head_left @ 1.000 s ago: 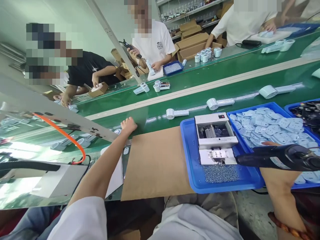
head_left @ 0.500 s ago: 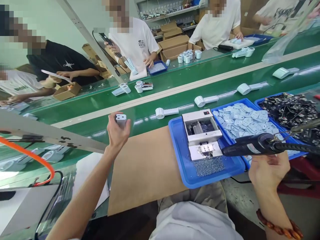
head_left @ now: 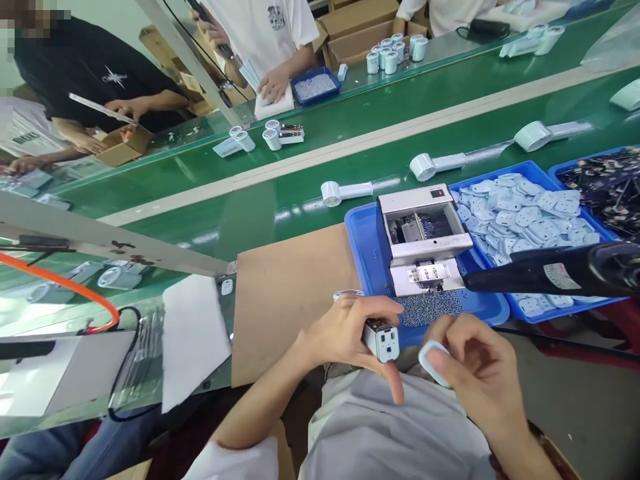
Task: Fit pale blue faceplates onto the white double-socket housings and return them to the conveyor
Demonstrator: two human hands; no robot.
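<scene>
My left hand is closed round a small white socket body, its slotted face turned toward me, over my lap at the table's near edge. My right hand pinches a pale blue cover plate just to the right of it; the two parts are close but apart. A black electric screwdriver hangs level above my right hand, its tip pointing at the white screw feeder. The feeder stands in a blue tray with loose screws.
A blue bin of pale blue cover plates and a bin of dark parts sit to the right. A brown cardboard sheet covers the near bench. White handled units lie on the green conveyor. Other people work across the belt.
My left hand brought the socket body from above the belt down to my lap. My right hand let go of the screwdriver and now holds a cover plate.
</scene>
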